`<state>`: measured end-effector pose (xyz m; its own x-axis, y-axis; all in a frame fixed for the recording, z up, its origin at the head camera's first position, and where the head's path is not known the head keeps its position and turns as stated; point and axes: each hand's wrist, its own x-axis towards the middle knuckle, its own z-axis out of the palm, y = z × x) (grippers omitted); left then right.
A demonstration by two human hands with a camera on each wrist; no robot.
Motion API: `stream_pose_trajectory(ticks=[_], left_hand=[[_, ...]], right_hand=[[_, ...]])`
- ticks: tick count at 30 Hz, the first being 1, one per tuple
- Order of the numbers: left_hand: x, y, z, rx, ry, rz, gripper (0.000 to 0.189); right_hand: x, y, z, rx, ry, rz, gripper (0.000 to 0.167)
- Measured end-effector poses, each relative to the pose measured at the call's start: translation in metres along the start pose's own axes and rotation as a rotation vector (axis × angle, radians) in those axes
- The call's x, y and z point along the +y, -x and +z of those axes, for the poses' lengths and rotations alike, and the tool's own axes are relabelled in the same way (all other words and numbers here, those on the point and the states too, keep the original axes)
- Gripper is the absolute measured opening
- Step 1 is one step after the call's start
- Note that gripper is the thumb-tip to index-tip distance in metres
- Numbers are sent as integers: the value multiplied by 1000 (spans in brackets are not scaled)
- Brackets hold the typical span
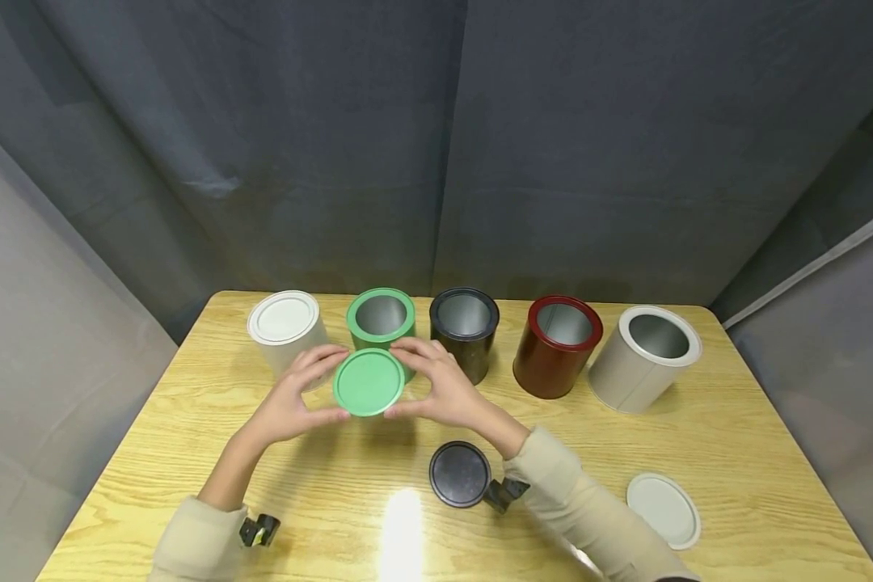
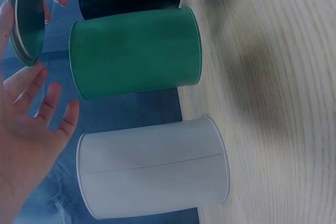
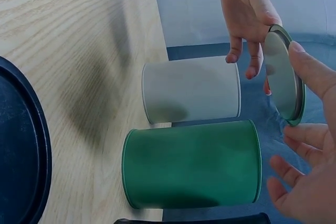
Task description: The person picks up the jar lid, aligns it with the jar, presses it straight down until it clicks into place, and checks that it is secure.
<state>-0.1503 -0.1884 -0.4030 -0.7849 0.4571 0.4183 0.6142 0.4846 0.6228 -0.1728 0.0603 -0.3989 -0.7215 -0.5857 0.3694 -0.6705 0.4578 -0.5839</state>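
Observation:
Between my two hands is a round green lid, pinched at its edges by thumb and fingers from either side. My left hand grips the left edge, my right hand the right edge. In the wrist views the lid hangs above and in front of the green can, clear of it. That can stands upright with its top uncovered, partly hidden behind the lid in the head view. Left of it is a white can with a white lid on.
An uncovered black can, dark red can and off-white can stand along the table's back. A black lid lies below my right wrist; a white lid lies at the right of the wooden table.

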Motion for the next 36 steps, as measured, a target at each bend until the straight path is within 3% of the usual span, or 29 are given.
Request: stream_pose_trajectory(ticks=[6,15,17,21,24,36], left_hand=[[17,-6,-7,-1,11,4,69],[-15,-6,-1,-1,4,43,75],[-6,-9,-5,-7,10,41,74],[-7,-12,-6,-18,1,42,73],[-19,-13,-5,-24,-5,57,75],[-21,-26,-11,-16,-9,86,74]], right_hand=[[1,-3,-2,-4,-2,4,75],[3,-7,-4,6,9,-9,76],[3,-8,-5,10,7,-16,76],[5,-11,-6,16,9,-33,77],[6,-13,-7,17,15,-40,77],[8,-22,-15,13,48,-32,76]])
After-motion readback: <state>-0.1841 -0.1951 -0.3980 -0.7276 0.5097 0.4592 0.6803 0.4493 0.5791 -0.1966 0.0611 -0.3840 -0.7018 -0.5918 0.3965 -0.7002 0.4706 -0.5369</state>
